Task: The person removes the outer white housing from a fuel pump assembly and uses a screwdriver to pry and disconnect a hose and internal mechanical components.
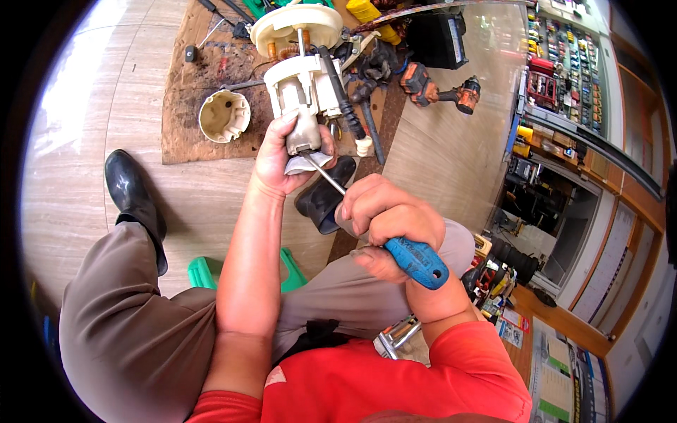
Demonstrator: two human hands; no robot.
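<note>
R hand (395, 215) w/ screwdriver (417, 263) at white assy (323, 89)

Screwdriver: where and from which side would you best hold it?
Probably by the blue handle, coming from the person's right: it is thick and points back that way, while the thin shaft runs toward the white unit.
</note>
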